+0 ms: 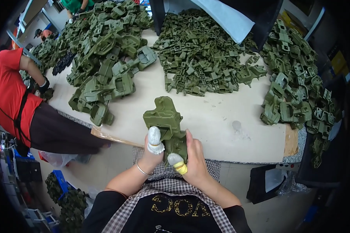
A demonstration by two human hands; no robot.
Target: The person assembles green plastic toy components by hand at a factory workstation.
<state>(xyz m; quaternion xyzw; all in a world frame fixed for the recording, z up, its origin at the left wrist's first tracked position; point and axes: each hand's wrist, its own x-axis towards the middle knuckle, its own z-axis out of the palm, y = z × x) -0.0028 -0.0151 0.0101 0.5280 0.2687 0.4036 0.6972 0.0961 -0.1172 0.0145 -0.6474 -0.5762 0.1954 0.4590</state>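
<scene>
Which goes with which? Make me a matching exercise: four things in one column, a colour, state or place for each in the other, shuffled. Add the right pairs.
Column one
1. Left hand
2. Right hand
3. Green part nearest the checked apron
4. Co-worker's shirt

Column two
A. Red
B. Has a yellow wrap on its thumb
C. Held between the person's two hands
D. Has a white cover on its thumb

Right pairs: 1-D; 2-B; 3-C; 4-A
</scene>
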